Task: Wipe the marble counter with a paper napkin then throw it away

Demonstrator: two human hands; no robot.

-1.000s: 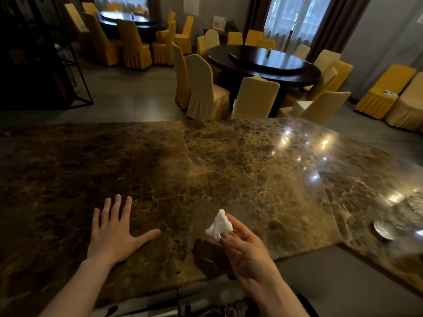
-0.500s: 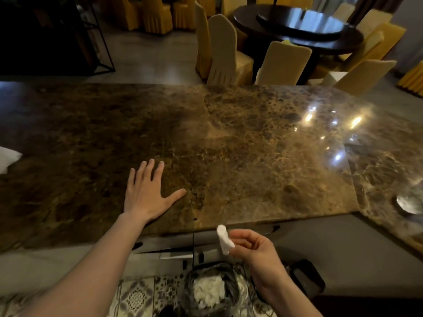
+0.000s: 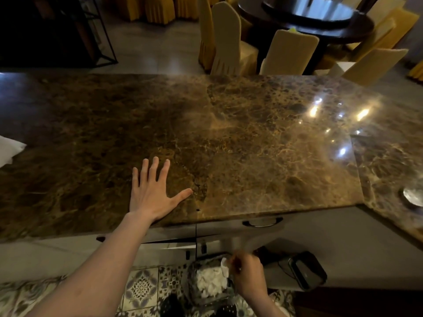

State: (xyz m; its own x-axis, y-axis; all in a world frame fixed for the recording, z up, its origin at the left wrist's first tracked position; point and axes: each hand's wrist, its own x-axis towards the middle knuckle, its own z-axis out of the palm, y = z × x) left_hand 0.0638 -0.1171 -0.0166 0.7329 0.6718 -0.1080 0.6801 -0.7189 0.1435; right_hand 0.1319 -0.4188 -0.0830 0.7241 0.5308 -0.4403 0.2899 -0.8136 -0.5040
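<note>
The brown marble counter (image 3: 251,138) fills the middle of the view. My left hand (image 3: 153,193) lies flat on it near the front edge, fingers spread, holding nothing. Below the counter edge, my right hand (image 3: 246,269) pinches a crumpled white paper napkin (image 3: 224,266) just above the rim of a bin (image 3: 191,280) lined with a clear bag. The bin stands on the patterned floor and holds several white crumpled napkins.
A white paper sheet (image 3: 9,151) lies at the counter's left edge. A glass dish (image 3: 413,196) sits at the right. A drawer handle (image 3: 262,221) shows under the counter, a dark device (image 3: 307,272) below it. Covered chairs (image 3: 287,53) and a round table (image 3: 306,21) stand beyond.
My right hand has carried the napkin off the counter, down past its front edge to the bin's rim. The view has tilted downward. My left hand has stayed flat on the marble.
</note>
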